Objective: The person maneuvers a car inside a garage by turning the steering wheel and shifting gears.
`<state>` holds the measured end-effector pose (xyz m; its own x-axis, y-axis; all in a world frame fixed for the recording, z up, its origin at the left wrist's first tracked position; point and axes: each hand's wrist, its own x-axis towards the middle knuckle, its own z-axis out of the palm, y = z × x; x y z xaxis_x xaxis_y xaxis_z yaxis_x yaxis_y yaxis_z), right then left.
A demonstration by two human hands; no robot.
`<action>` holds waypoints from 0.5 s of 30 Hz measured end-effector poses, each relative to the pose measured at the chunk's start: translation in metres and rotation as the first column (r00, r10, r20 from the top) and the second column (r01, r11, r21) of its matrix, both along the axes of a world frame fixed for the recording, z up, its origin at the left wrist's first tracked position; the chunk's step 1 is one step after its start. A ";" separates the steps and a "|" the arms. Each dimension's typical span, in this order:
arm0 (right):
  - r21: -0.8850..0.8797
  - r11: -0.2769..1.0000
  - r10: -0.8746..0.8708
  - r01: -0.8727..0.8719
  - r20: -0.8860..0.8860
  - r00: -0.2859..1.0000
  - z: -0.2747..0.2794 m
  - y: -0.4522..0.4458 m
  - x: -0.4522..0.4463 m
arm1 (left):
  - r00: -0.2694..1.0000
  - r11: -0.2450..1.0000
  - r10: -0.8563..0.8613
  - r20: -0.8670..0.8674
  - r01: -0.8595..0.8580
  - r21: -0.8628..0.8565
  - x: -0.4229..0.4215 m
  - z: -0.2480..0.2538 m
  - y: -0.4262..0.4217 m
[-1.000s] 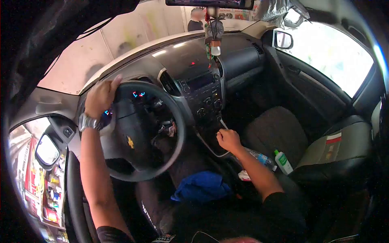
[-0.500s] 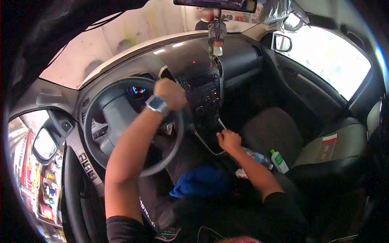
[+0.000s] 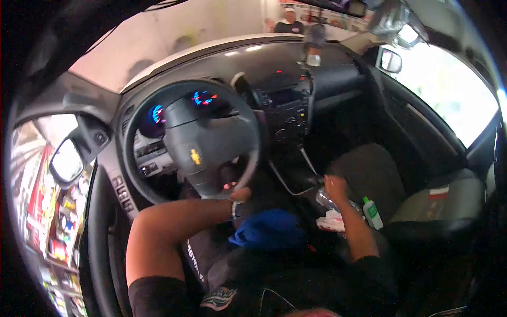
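Your left hand (image 3: pixel 240 194) is mostly closed, its fingers curled over the lower right rim of the steering wheel (image 3: pixel 195 138), with a watch (image 3: pixel 236 210) at the wrist. Just below it, a blue cloth (image 3: pixel 270 228) lies bunched over your lap. Your right hand (image 3: pixel 335 186) is partly curled above the centre console; it is blurred, and you cannot tell from this view whether it holds anything. Beneath and beside that forearm are a clear bottle (image 3: pixel 324 199) and a white and red packet (image 3: pixel 331 222). A white bottle (image 3: pixel 373 214) with a green cap leans near the passenger seat (image 3: pixel 369 166). A pale cable (image 3: pixel 279 178) loops down by the console.

Behind the wheel you have lit gauges (image 3: pixel 203 98), with the radio panel (image 3: pixel 285 98) to their right. Ahead, a blurred ornament (image 3: pixel 313 46) hangs before the windshield, and past the glass stands a person (image 3: pixel 289 24) in dark clothing and a light cap.
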<state>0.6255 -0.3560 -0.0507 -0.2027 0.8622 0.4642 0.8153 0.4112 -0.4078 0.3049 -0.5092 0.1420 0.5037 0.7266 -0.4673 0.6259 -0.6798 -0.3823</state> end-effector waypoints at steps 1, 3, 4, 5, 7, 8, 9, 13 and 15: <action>0.036 0.999 0.003 0.001 -0.126 0.992 -0.007 -0.015 0.004 | 1.000 1.000 0.006 0.012 -0.006 -0.003 -0.001 -0.002 -0.001; -0.009 1.000 0.026 -0.027 -0.121 0.992 0.014 -0.019 0.000 | 0.999 1.000 0.021 0.049 -0.020 -0.013 -0.003 -0.004 -0.003; -0.042 0.999 0.016 -0.022 -0.136 0.991 0.014 -0.029 -0.004 | 0.999 1.000 0.020 0.048 -0.019 -0.015 -0.003 -0.004 -0.001; -0.076 0.996 -0.044 0.038 -0.086 0.995 0.010 -0.025 -0.007 | 0.998 1.000 0.023 0.052 -0.022 -0.016 -0.002 -0.003 -0.002; -0.200 0.979 0.009 0.039 0.233 0.972 0.035 -0.020 -0.005 | 0.998 0.999 0.028 0.058 -0.027 -0.017 -0.002 -0.003 -0.004; -0.258 0.964 0.045 0.060 0.381 0.923 0.048 -0.020 -0.005 | 0.998 0.999 0.030 0.061 -0.029 -0.017 -0.002 -0.004 -0.006; -0.327 0.940 0.121 0.096 0.583 0.804 0.042 0.011 -0.001 | 0.997 0.999 0.040 0.069 -0.038 -0.026 -0.003 -0.008 -0.009; -0.126 0.987 0.129 -0.102 0.236 0.963 0.190 0.004 -0.074 | 0.995 0.998 0.058 0.079 -0.054 -0.043 -0.007 -0.010 -0.020; -0.180 0.978 0.155 -0.106 0.282 0.947 0.169 0.008 -0.073 | 0.995 0.997 0.064 0.070 -0.060 -0.055 -0.009 -0.009 -0.023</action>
<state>0.5523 -0.3483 0.1187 -0.4242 0.8773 0.2246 0.8522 0.4706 -0.2287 0.2963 -0.5320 0.1330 0.4919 0.7327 -0.4704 0.6922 -0.6568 -0.2992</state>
